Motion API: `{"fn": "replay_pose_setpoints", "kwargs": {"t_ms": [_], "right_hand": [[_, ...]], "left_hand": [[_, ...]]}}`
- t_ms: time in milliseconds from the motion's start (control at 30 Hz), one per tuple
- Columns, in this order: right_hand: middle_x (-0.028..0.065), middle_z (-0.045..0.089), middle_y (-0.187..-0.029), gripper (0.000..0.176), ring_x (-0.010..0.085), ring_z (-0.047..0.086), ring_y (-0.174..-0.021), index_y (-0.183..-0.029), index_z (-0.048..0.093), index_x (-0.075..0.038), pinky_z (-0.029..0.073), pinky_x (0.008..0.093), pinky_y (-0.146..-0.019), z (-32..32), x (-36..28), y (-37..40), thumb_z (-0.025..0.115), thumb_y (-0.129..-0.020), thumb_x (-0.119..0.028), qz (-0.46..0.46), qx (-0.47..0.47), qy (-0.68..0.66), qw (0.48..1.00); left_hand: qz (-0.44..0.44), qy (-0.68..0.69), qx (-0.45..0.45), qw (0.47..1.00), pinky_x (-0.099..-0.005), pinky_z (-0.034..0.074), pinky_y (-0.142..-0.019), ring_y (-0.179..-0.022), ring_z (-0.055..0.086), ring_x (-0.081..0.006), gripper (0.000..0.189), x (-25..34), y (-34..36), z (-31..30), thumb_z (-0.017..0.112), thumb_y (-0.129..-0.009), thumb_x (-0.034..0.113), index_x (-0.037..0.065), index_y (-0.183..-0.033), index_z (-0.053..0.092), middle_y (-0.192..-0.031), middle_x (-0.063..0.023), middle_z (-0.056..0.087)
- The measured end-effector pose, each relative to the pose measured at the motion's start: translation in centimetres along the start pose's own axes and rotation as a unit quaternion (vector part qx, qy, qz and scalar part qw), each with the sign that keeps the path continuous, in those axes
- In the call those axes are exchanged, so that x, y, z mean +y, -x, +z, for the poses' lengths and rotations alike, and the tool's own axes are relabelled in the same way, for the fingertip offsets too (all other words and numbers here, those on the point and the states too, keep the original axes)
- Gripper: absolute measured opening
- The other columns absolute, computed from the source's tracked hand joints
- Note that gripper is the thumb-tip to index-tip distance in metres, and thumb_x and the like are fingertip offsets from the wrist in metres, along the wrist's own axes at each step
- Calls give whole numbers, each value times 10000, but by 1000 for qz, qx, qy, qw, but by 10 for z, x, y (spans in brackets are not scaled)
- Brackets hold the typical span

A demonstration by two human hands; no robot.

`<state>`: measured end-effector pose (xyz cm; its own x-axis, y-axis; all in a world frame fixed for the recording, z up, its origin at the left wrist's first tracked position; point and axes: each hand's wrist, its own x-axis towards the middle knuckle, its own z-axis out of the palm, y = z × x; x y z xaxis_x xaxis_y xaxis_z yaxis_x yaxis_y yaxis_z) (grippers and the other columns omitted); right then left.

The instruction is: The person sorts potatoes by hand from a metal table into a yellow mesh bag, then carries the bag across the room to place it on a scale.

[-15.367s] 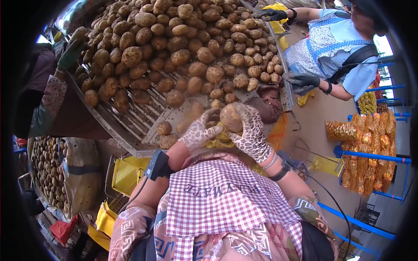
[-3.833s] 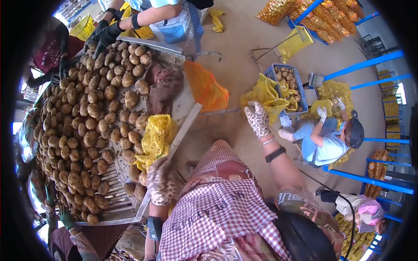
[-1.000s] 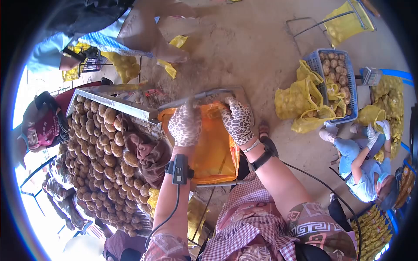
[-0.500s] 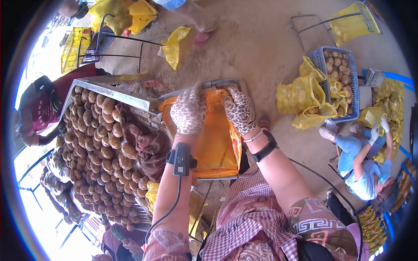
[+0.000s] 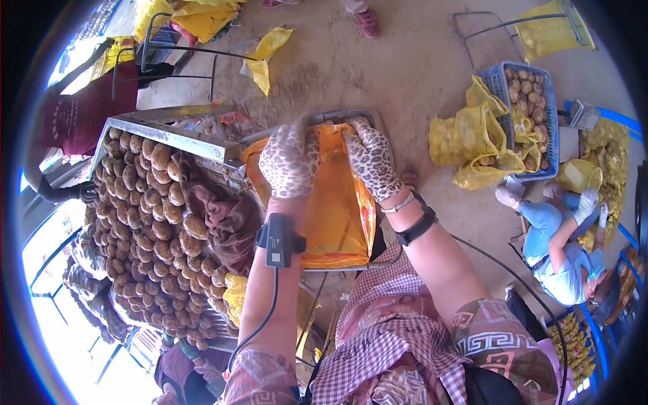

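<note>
An orange plastic bag [image 5: 334,223] hangs open inside a metal frame [image 5: 368,116], its mouth facing me. My left hand [image 5: 290,160], in a leopard-print glove, is closed at the bag's far left edge, slightly blurred. At the far right corner my right hand [image 5: 373,160], gloved alike, has its fingers wrapped over the bag's rim. The bag's edge under both hands is partly hidden. Left of the bag, a brown cloth [image 5: 219,219] lies beside a large heap of potatoes [image 5: 145,223].
A metal rail [image 5: 172,138] borders the heap; a person in dark red [image 5: 88,115] stands beyond it. Rightward are yellow mesh sacks [image 5: 466,138], a blue crate [image 5: 496,82] of potatoes and a seated person in light blue [image 5: 567,270]. Another person's shoe [image 5: 366,23] shows at the top.
Both my hands have shifted slightly while staying at the bag's far edge. The walking person at the top has moved right, and the person in dark red has changed posture.
</note>
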<state>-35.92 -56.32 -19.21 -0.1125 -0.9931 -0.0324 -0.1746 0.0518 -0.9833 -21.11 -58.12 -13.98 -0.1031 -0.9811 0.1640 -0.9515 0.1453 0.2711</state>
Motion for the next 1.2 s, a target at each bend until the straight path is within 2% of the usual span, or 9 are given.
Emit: {"fn": "replay_pose_setpoints", "kwargs": {"t_ms": [100, 200, 667, 767, 833, 1000, 1100, 1167, 1200], "right_hand": [[223, 663, -858, 226, 385, 643, -799, -1008, 648, 12, 498, 417, -692, -4, 2, 4, 586, -901, -177, 39, -18, -2, 999], [171, 678, -853, 231, 229, 654, -765, -1092, 627, 39, 503, 326, -709, -10, -4, 3, 554, -926, -104, 15, -40, 18, 999], [215, 678, -962, 252, 329, 668, -899, -1092, 625, 35, 511, 357, -790, 6, 12, -13, 587, -886, -106, 64, -28, 118, 991], [183, 678, -994, 248, 326, 663, -923, -1099, 630, -14, 511, 358, -798, 7, 33, -10, 593, -873, -111, 19, -68, 100, 992], [177, 670, -1044, 263, 316, 655, -961, -1119, 626, -35, 508, 346, -825, 7, 33, -6, 584, -869, -101, 66, -131, 218, 965], [122, 691, -1040, 329, 226, 656, -952, -1189, 606, -17, 504, 321, -844, 12, 75, -9, 593, -874, -112, 32, -109, 85, 990], [97, 686, -1034, 354, 181, 632, -931, -1207, 598, -4, 501, 309, -835, -11, 61, -21, 617, -896, -171, 63, -247, 68, 965], [177, 659, -1116, 458, 288, 630, -1037, -1221, 609, -49, 489, 391, -877, -21, 42, -22, 674, -857, -321, 313, -270, 1, 911], [205, 637, -1164, 511, 305, 600, -1108, -1239, 584, -9, 470, 390, -931, -26, 29, -22, 676, -864, -345, 338, -261, -16, 904]], "left_hand": [[12, 33, 15, 999, -369, 520, -760, -839, 656, -278, 280, 1, 2, -6, 633, -802, 126, 125, -1079, 668, -921, -89, 682], [51, 54, 35, 997, -367, 525, -736, -816, 656, -273, 282, 0, 0, -12, 644, -792, 106, 126, -1071, 673, -896, -83, 679], [8, 12, 63, 998, -400, 507, -696, -797, 618, -283, 310, -3, -4, 12, 672, -757, 151, 131, -1066, 673, -847, -94, 619], [-37, 10, 64, 997, -403, 504, -704, -828, 616, -281, 400, -1, -1, 12, 695, -743, 182, 146, -1138, 641, -883, -94, 611], [-28, 37, 58, 997, -409, 507, -699, -815, 616, -296, 432, -5, 7, 18, 698, -747, 183, 160, -1173, 631, -937, -116, 618], [-23, 44, 37, 998, -436, 486, -829, -963, 597, -326, 586, 2, 33, 20, 695, -754, 146, 125, -1316, 531, -1090, -151, 616], [-42, 123, 26, 991, -444, 457, -910, -1060, 572, -334, 604, 23, 62, 0, 687, -765, 116, 82, -1336, 495, -1170, -163, 600], [-31, 150, 0, 988, -445, 448, -930, -1073, 569, -335, 542, 40, 87, -24, 679, -771, 97, 62, -1290, 524, -1195, -152, 596], [-42, 155, -23, 987, -441, 458, -909, -1047, 576, -340, 489, 52, 98, -40, 683, -763, 91, 63, -1235, 556, -1153, -153, 608]]}}
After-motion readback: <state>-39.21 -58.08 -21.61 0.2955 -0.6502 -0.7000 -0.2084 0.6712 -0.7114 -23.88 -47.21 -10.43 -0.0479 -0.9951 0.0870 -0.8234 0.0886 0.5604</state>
